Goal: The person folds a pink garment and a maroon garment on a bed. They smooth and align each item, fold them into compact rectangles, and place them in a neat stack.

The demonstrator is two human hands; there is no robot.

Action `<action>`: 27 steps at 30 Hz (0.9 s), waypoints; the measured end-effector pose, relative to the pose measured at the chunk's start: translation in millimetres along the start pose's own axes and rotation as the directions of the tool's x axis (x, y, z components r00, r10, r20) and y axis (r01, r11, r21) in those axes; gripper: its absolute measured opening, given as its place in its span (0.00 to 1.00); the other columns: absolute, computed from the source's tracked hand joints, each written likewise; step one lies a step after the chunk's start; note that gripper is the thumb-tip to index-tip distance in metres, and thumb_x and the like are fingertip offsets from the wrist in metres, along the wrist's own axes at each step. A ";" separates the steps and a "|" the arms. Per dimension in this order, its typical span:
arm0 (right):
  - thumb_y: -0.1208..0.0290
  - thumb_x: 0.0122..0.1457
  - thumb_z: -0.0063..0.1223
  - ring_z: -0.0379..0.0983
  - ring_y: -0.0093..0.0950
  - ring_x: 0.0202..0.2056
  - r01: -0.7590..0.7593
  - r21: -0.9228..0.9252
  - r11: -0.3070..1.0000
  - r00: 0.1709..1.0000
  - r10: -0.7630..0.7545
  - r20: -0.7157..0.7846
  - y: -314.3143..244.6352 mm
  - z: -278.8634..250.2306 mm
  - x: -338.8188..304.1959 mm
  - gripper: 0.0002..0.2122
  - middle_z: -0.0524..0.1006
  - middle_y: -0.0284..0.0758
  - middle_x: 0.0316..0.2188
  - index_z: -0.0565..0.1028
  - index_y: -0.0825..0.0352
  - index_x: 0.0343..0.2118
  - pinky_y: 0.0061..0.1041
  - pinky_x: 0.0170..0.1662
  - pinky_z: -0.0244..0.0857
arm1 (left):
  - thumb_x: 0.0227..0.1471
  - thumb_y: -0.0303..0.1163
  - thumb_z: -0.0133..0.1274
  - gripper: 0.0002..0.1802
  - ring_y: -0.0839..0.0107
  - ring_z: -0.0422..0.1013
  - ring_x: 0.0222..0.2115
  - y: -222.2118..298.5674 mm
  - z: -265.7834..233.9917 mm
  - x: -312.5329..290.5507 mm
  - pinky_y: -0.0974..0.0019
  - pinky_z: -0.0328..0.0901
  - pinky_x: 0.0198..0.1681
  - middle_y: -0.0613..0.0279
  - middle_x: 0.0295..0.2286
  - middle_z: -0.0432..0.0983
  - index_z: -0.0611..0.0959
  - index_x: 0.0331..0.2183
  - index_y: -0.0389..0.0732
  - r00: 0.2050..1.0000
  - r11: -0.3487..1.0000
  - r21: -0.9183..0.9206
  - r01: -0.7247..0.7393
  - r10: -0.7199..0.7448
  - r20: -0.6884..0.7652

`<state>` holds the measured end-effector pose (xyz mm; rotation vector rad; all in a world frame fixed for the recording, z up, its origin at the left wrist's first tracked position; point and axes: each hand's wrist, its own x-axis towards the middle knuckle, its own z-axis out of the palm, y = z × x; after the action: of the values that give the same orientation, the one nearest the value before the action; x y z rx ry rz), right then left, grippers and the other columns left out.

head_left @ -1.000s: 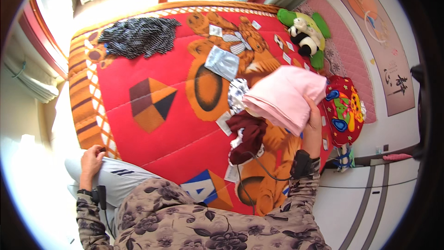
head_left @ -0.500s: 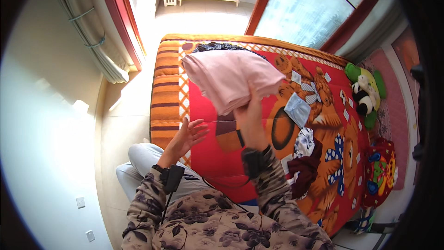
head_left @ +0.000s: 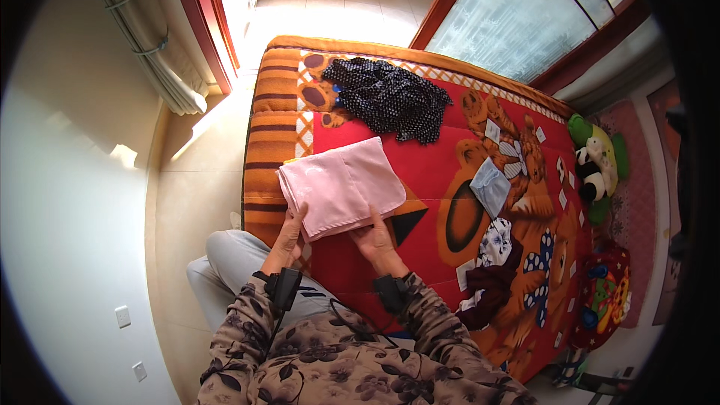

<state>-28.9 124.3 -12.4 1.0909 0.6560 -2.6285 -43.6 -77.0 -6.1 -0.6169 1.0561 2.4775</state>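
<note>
A folded pink cloth is between my two hands, over the left part of the red bed cover. My left hand grips its near left corner, thumb on top and fingers underneath. At the near edge, further right, my right hand pinches the cloth the same way, its fingers partly hidden below. Whether the cloth rests on the bed or hangs just above it, I cannot tell. Beyond it a crumpled black garment with white dots lies near the far edge of the bed.
The bed cover has a bear pattern. To the right lie a light blue folded mask-like cloth, a white-and-dark patterned cloth, a maroon garment and several small white cards. Plush toys and a red cushion line the right side.
The pink cloth has come down and nearer to me, uncovering the dotted black garment. My left hand, empty before, now holds the cloth too; my right hand has shifted to its near edge.
</note>
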 end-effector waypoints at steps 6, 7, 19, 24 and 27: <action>0.75 0.57 0.48 0.66 0.37 0.50 0.084 0.032 0.996 0.993 -0.081 -0.085 -41.0 0.0 19.4 0.18 0.69 0.39 0.49 0.64 0.67 0.51 0.40 0.53 0.63 | 0.41 0.20 0.60 0.29 0.65 0.72 0.36 2.2 5.1 -1.2 0.64 0.68 0.42 0.54 0.40 0.73 0.69 0.47 0.34 0.991 0.989 0.125 0.083 -0.068 -0.119; 0.77 0.57 0.48 0.66 0.37 0.50 0.104 -0.026 0.994 0.988 -0.106 -0.111 -41.1 -4.6 21.8 0.17 0.69 0.40 0.49 0.64 0.67 0.50 0.39 0.53 0.64 | 0.40 0.18 0.60 0.28 0.65 0.73 0.34 3.0 3.9 -2.3 0.64 0.69 0.40 0.53 0.39 0.74 0.71 0.46 0.33 0.982 0.981 0.128 0.148 -0.130 -0.138; 0.78 0.59 0.45 0.72 0.30 0.43 0.055 -0.292 0.955 0.974 -0.116 -0.196 -57.8 -84.6 -15.1 0.11 0.75 0.35 0.41 0.69 0.66 0.46 0.32 0.49 0.67 | 0.37 0.23 0.59 0.29 0.61 0.70 0.42 -62.1 1.4 -60.4 0.65 0.66 0.44 0.53 0.41 0.73 0.71 0.46 0.35 0.995 0.789 0.614 -0.013 0.071 -0.070; 0.77 0.60 0.43 0.72 0.30 0.44 0.001 -0.327 0.945 0.963 -0.089 -0.255 -65.7 -84.7 -18.8 0.13 0.75 0.36 0.43 0.67 0.68 0.48 0.31 0.47 0.68 | 0.40 0.25 0.55 0.27 0.50 0.64 0.48 -44.5 16.8 -67.1 0.60 0.60 0.50 0.46 0.44 0.68 0.71 0.47 0.37 0.968 0.536 0.817 -0.214 0.227 0.104; 0.75 0.60 0.45 0.71 0.31 0.45 -0.101 -0.309 0.946 0.965 0.018 -0.260 -71.3 -78.9 -26.8 0.14 0.72 0.37 0.47 0.66 0.70 0.49 0.32 0.48 0.67 | 0.38 0.27 0.55 0.29 0.47 0.60 0.49 -35.7 20.9 -57.0 0.53 0.57 0.52 0.48 0.46 0.65 0.72 0.47 0.38 0.914 0.540 0.738 -0.406 0.244 0.325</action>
<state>12.5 225.6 -20.0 1.3272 1.0423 -2.2424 16.5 -47.8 16.2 0.1233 2.1499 1.9090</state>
